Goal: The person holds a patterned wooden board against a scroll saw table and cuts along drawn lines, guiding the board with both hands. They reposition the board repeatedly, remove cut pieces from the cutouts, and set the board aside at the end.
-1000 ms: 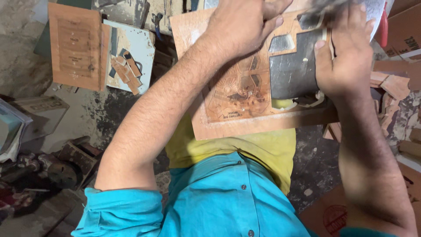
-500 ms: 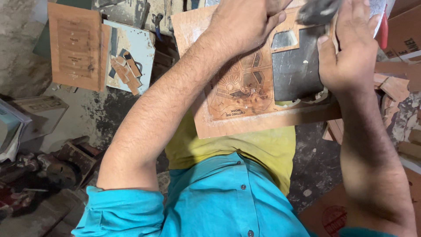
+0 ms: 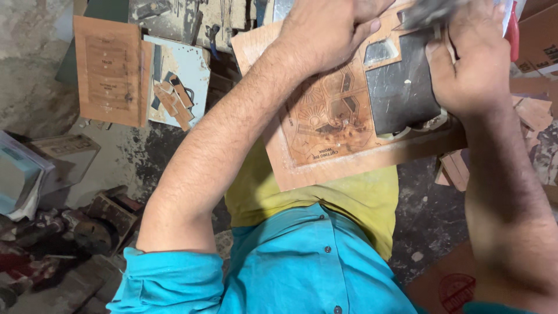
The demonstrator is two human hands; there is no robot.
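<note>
Now | L hand closed on wooden board | R hand gripping dark metal plate

A small craft workshop is suggested. A plywood die board cut with slotted patterns is seen at the centre, wooden offcuts and another engraved board at far left, and what may be rusty machine parts on the stained concrete floor.
</note>
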